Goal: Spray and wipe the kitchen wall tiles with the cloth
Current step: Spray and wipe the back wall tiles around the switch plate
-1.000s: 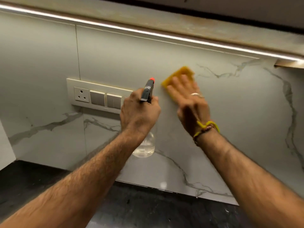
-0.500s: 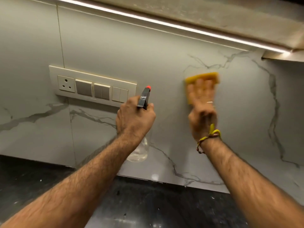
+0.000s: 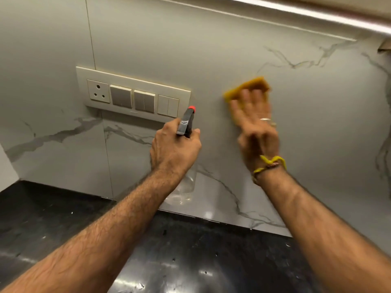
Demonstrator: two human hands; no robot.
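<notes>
A yellow cloth [image 3: 252,83] lies flat against the grey marble-veined wall tiles [image 3: 317,115]. My right hand [image 3: 255,121] presses it there with straight fingers and is blurred by motion. My left hand [image 3: 174,148] grips a clear spray bottle [image 3: 184,187] by its neck, a little left of the cloth. The bottle's black trigger head with a red nozzle [image 3: 187,121] points up toward the wall. Most of the bottle's body is hidden behind my left wrist.
A cream switch plate [image 3: 133,96] with a socket and several switches sits on the wall left of the bottle. A black speckled countertop [image 3: 179,250] runs below the tiles. A lit strip [image 3: 317,13] lines the cabinet underside above.
My right hand has swept the cloth right and then back left across the tile, tilting as it went. My left hand has kept its grip on the bottle and barely moved.
</notes>
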